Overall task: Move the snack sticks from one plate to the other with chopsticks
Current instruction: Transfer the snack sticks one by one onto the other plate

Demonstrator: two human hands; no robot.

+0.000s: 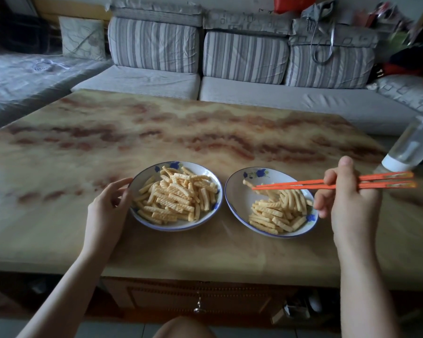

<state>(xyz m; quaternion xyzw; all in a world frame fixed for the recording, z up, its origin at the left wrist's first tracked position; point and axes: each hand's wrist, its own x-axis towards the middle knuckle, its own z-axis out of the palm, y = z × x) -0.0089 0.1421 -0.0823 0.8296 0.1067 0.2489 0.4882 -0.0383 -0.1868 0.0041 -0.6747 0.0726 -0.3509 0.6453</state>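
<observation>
Two white plates with blue flowers stand side by side on the table. The left plate (205, 172) carries a large heap of ridged yellow snack sticks (176, 196). The right plate (237, 198) holds a smaller pile of snack sticks (279, 211) on its right half. My left hand (108, 206) touches the left plate's rim with curled fingers. My right hand (347, 198) grips a pair of orange chopsticks (291, 184); their tips hover over the right plate beside one snack stick (248, 183). Whether the tips pinch that stick is unclear.
The table (205, 123) has a marbled tan and red top. A clear bottle with a white cap (410, 145) leans at the right edge. A grey striped sofa (242, 76) runs along the far side. A drawer front (198, 296) shows under the near edge.
</observation>
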